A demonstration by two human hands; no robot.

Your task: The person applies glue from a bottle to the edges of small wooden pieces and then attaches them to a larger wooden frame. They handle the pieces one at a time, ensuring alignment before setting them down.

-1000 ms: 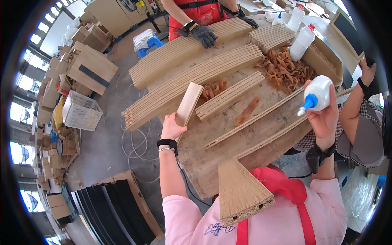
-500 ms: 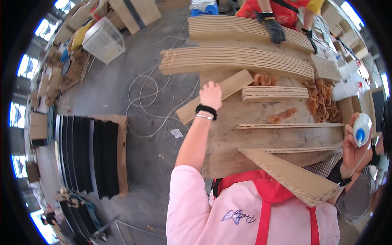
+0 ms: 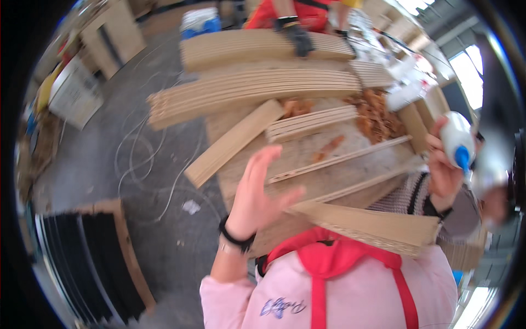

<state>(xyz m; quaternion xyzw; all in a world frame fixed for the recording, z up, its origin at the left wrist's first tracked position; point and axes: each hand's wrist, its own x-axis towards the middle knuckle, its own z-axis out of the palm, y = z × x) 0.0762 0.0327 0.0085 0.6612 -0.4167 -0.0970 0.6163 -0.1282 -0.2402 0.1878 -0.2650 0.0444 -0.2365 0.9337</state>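
My left hand [image 3: 257, 194] is raised over the near left of the table, fingers apart and nothing in them. My right hand [image 3: 442, 172], at the right, is wrapped round a white squeeze bottle [image 3: 456, 131] with a blue nozzle pointing down. Close to my chest lies a flat wooden board [image 3: 378, 222], its narrow edge toward me. Beyond it, two thin wooden strips stand on edge, a nearer strip [image 3: 364, 180] and a farther strip [image 3: 339, 159]. A loose wooden board [image 3: 235, 143] lies slanted past my left hand, overhanging the table's left side.
Short grooved boards [image 3: 312, 123] sit mid-table beside orange bands [image 3: 379, 116]. Two long board stacks, one nearer [image 3: 257, 90] and one farther [image 3: 263, 46], lie beyond. A co-worker's gloved hand [image 3: 298, 39] rests on the far stack. Black panels [image 3: 90, 263] and a cable [image 3: 164, 183] are on the floor.
My left hand has come off the loose slanted board and drawn back toward me, fingers spreading. My right hand still holds the bottle. The whole view has turned.
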